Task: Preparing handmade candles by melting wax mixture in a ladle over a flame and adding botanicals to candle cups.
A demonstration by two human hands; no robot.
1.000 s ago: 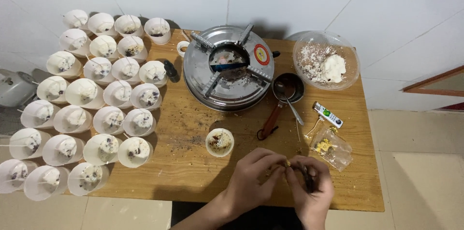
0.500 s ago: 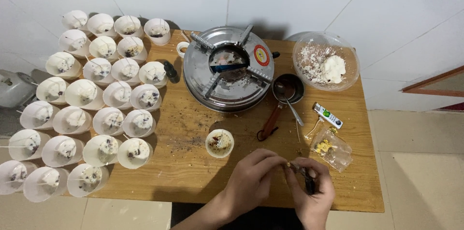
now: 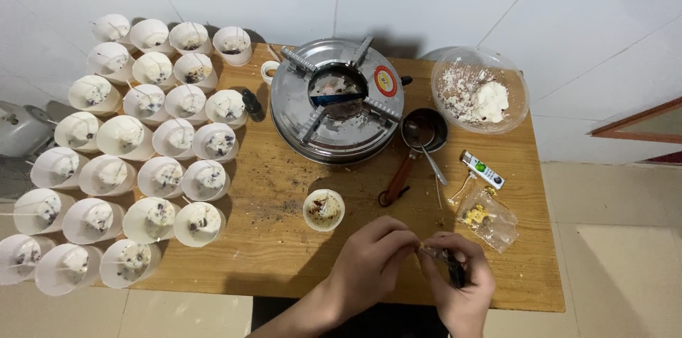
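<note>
I see my two hands meeting over the near edge of the wooden surface (image 3: 284, 253), just right of centre. My left hand (image 3: 371, 261) is curled, thumb and fingertips pinched toward a tiny yellowish crumb-like piece (image 3: 425, 246) held between both hands. My right hand (image 3: 460, 277) is clenched round a small dark slim tool (image 3: 455, 272), whose long axis runs roughly away from me toward that piece; what the tool is I cannot tell. The small white paper cup with a wick and brown specks (image 3: 324, 209) stands up-left of the hands, nearer my left hand and apart from it. The clear plastic bag of yellow bits (image 3: 487, 217) lies just beyond my right hand, not touched.
</note>
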